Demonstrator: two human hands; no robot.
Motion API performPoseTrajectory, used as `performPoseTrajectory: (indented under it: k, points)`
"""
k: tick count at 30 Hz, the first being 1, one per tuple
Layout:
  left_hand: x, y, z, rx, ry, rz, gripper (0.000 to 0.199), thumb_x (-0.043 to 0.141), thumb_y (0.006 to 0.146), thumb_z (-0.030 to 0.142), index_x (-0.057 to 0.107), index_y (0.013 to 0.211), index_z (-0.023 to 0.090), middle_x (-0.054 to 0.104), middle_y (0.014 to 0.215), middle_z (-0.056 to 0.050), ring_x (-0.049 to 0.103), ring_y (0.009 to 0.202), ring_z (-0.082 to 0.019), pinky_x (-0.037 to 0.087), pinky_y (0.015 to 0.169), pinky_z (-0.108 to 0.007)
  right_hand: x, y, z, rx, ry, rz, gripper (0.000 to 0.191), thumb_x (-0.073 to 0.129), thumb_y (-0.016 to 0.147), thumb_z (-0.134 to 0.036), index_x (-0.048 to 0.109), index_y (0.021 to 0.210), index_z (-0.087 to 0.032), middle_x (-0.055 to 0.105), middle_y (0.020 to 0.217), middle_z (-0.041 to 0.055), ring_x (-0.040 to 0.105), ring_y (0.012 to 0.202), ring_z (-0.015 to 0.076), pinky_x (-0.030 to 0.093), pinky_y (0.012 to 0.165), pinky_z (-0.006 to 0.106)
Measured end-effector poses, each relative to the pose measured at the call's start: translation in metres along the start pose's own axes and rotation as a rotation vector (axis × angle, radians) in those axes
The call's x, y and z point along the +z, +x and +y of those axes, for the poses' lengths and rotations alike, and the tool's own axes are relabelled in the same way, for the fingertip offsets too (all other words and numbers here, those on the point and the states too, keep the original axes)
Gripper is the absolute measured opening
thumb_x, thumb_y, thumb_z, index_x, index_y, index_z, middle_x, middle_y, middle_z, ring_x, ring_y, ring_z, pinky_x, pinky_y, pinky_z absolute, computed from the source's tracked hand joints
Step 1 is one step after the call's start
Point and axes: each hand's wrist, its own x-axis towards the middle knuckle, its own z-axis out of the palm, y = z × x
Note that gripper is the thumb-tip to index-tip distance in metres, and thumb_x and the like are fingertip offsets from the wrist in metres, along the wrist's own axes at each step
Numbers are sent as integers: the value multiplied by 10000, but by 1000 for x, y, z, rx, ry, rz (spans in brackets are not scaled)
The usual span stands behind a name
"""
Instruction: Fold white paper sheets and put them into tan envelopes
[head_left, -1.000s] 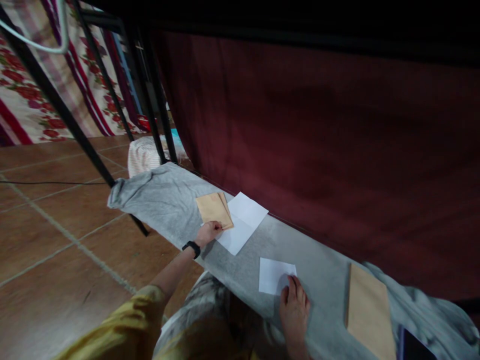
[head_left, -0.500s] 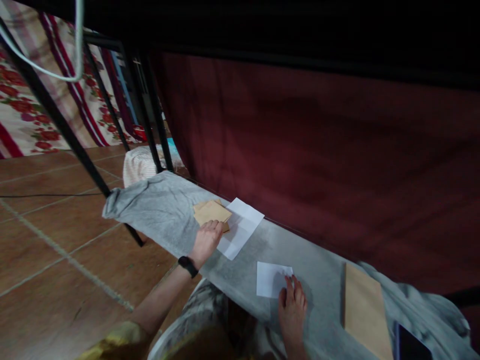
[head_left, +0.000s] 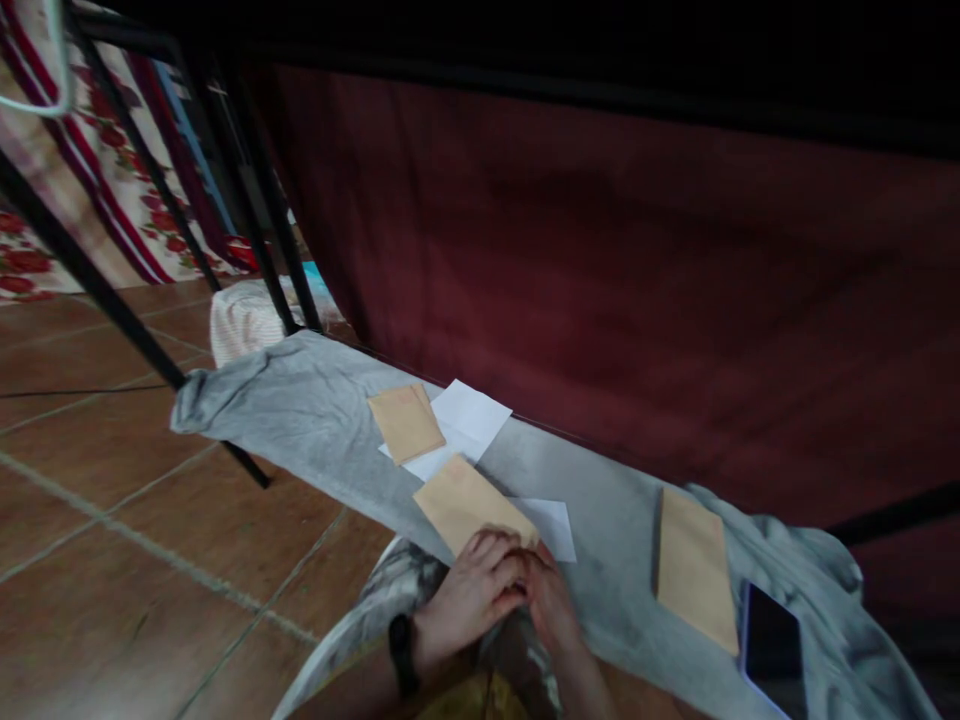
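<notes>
A brown paper envelope (head_left: 469,497) is tilted in front of me, gripped along its near edge by my left hand (head_left: 480,580), which has a black band on the wrist. My right hand (head_left: 551,600) meets the left at the envelope's right end, its fingers curled there and partly hidden. Behind the envelope, a folded white sheet (head_left: 551,525) lies on the grey cloth, partly covered. Farther left, a small stack of brown envelopes (head_left: 407,423) rests on the edge of a larger, creased white sheet (head_left: 469,415).
Grey cloth (head_left: 322,400) covers the narrow bench. To the right are a thicker brown envelope stack (head_left: 694,570) and a dark phone (head_left: 772,640) beside bunched cloth. A dark red fabric panel (head_left: 600,300) stands behind, and black metal posts (head_left: 247,200) rise at the left.
My left hand has moved right from the envelope stack, bringing one brown envelope. My right hand has left the folded white sheet and joined it. The view has shifted slightly right.
</notes>
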Motion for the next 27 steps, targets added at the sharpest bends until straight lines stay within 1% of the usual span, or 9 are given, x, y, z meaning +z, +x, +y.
performPoseTrajectory:
  k: [1, 3, 5, 7, 9, 12, 17, 22, 27]
  points:
    - [-6, -1, -7, 53, -23, -28, 549, 746, 822, 497, 581, 1304, 295, 458, 1527, -108, 373, 1432, -336, 251, 1199, -552, -6, -4, -5, 51, 59, 5, 492, 577, 817, -556, 652, 1204, -262, 727, 1135, 92, 691, 961, 268, 564, 776, 395]
    - [-21, -1, -25, 68, -9, -55, 1010, 840, 666, 600, 389, 1497, 246, 207, 1654, -168, 168, 1518, -394, 130, 1215, -615, -18, -12, -17, 148, 137, 19, 543, 673, 723, -462, 643, 1221, -248, 721, 1170, 90, 693, 963, 273, 559, 765, 385]
    - [-33, 4, -43, 88, 35, -121, 1204, 855, 630, 607, 202, 1586, 274, 63, 1680, -176, 74, 1533, -409, 52, 1202, -645, -29, -17, -26, 205, 128, 46, 557, 694, 667, -394, 653, 1200, -234, 735, 1135, 78, 693, 959, 273, 553, 771, 377]
    - [-41, 12, -58, 120, 93, -167, 1248, 857, 629, 585, 125, 1602, 310, -1, 1685, -162, 38, 1534, -415, -22, 1189, -655, -36, -21, -32, 225, 101, 53, 517, 669, 657, -355, 672, 1161, -237, 751, 1076, 55, 692, 948, 268, 549, 768, 368]
    - [-44, 23, -67, 164, 123, -200, 1266, 864, 615, 568, 117, 1605, 312, -20, 1686, -156, 29, 1532, -422, -70, 1184, -648, -40, -23, -35, 213, 76, 44, 463, 636, 667, -339, 690, 1118, -253, 759, 1037, 37, 690, 929, 259, 548, 748, 356]
    - [-42, 37, -74, 212, 103, -257, 1285, 863, 600, 567, 117, 1608, 289, 9, 1684, -168, 50, 1530, -428, -67, 1192, -627, -44, -25, -36, 181, 40, 83, 383, 616, 690, -353, 707, 1049, -256, 764, 966, 21, 687, 854, 238, 536, 702, 333]
    - [-28, 51, -73, 256, 8, -340, 1251, 853, 604, 539, 131, 1604, 331, 245, 1651, -122, 103, 1530, -408, -74, 1199, -615, -51, -26, -34, 128, -6, 151, 353, 673, 712, -425, 727, 998, -226, 764, 904, 22, 683, 844, 239, 523, 679, 314]
    - [-16, 56, -65, 256, -34, -384, 1289, 813, 604, 631, 89, 1612, 283, 49, 1686, -152, 36, 1533, -418, -58, 1190, -634, -57, -24, -38, 96, 30, 125, 374, 685, 705, -421, 730, 1027, -237, 768, 952, 17, 687, 902, 248, 532, 735, 327]
    - [-12, 58, -65, 227, -90, -416, 1312, 811, 604, 656, 68, 1614, 270, 159, 1672, -151, 62, 1534, -409, -51, 1202, -618, -61, -22, -43, 101, 36, 127, 328, 688, 693, -389, 733, 984, -245, 764, 893, 1, 691, 854, 245, 536, 801, 368]
